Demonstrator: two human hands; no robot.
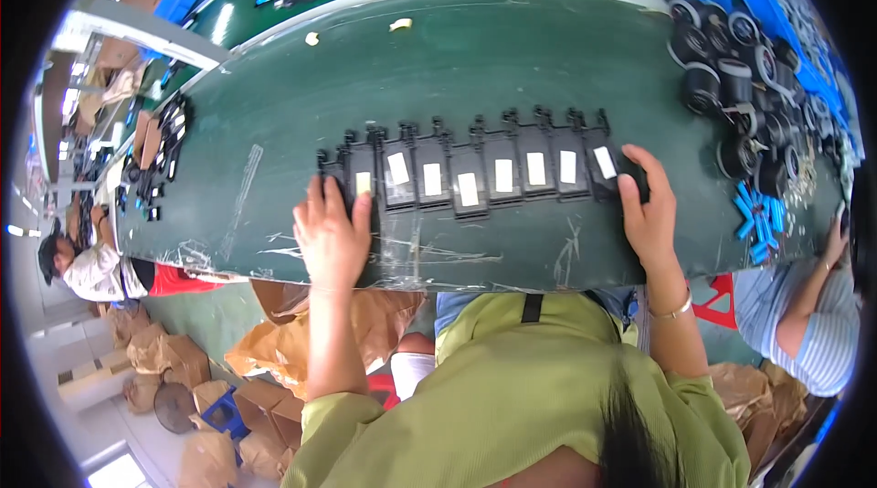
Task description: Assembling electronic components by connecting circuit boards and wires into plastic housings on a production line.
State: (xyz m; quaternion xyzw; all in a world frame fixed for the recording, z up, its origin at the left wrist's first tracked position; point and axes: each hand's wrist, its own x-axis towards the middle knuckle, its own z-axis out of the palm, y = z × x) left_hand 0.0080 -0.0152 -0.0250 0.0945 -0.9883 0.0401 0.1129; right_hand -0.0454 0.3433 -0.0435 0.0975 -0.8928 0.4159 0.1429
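Yellow-green fabric shirt [493, 369] was worn nearest. Left hand [332, 237] and right hand [652, 209] were placed at opposite ends of flat white-labelled black plastic pieces [464, 159], rowed on green tabletop [548, 49]; grasping couldn't be told. Black cylindrical parts [702, 88] were piled farther right.

Lies flat as a slightly uneven row of narrow black plastic parts [468, 159], side by side across the green table [493, 49], with small projections [438, 125] at the far ends and pale rectangular labels [503, 175] facing up.
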